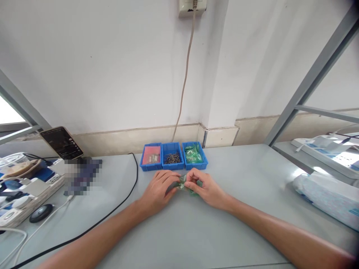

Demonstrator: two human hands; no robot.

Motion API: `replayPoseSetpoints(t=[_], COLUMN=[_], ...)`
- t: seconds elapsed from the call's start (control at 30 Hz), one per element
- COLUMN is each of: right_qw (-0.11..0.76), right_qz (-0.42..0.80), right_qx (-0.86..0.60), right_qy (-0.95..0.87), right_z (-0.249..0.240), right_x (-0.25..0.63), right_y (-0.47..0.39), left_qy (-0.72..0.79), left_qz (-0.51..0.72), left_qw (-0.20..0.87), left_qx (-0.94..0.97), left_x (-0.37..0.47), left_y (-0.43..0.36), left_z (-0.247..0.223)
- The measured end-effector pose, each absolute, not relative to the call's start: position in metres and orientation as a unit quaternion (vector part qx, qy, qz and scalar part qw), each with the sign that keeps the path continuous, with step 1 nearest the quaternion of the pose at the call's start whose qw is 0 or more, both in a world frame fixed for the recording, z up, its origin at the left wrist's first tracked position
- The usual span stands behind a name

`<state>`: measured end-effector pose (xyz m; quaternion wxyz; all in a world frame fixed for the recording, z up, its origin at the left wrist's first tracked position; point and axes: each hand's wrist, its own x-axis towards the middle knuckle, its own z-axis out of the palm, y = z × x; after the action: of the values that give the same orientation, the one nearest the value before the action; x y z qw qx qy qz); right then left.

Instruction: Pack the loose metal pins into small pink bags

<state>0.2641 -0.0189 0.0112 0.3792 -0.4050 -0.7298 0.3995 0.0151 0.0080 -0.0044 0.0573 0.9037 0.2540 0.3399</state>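
Observation:
Between my hands is a small green see-through plastic bag (181, 182), held just above or on the grey table; its contents are too small to make out. My left hand (161, 189) has its fingers curled and pinches the bag's left side. On the other side my right hand (209, 189) grips the bag with thumb and forefinger, and some green plastic shows under its fingers. Right behind the hands stand three blue bins in a row: a left bin (151, 168) with a pinkish-red packet (150, 154), a middle bin (173, 167) with loose screws (172, 158), and a right bin (198, 165) with green bags (193, 153).
A black cable (123, 201) curves across the table on the left. Beyond it are a phone on a stand (61, 142), a power strip (30, 201) with chargers and a dark round object (41, 213). At right lies a soft white-blue pack (328, 196). The wall rises behind.

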Motion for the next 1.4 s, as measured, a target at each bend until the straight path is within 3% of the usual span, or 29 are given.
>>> replayPoseSetpoints(t=[0.13, 0.37, 0.57, 0.83, 1.4], right_qw=[0.358, 0.379, 0.366, 0.37, 0.367], right_qz=[0.386, 0.251, 0.337, 0.338, 0.325], right_qx=[-0.414, -0.414, -0.423, -0.42, -0.437], right_qy=[-0.742, -0.789, -0.757, -0.757, -0.754], right_z=[0.01, 0.01, 0.009, 0.003, 0.007], right_x=[0.264, 0.266, 0.264, 0.264, 0.264], right_y=[-0.019, -0.022, -0.023, -0.017, -0.02], left_qy=[0.256, 0.268, 0.297, 0.359, 0.331], left_qz=[0.347, 0.338, 0.324, 0.314, 0.293], left_qw=[0.062, 0.067, 0.159, 0.346, 0.388], left_qx=[0.9, 0.9, 0.884, 0.808, 0.809], left_x=[0.016, 0.016, 0.015, 0.024, 0.023], left_y=[0.008, 0.006, 0.006, -0.002, 0.003], left_z=[-0.004, -0.004, -0.001, 0.002, 0.004])
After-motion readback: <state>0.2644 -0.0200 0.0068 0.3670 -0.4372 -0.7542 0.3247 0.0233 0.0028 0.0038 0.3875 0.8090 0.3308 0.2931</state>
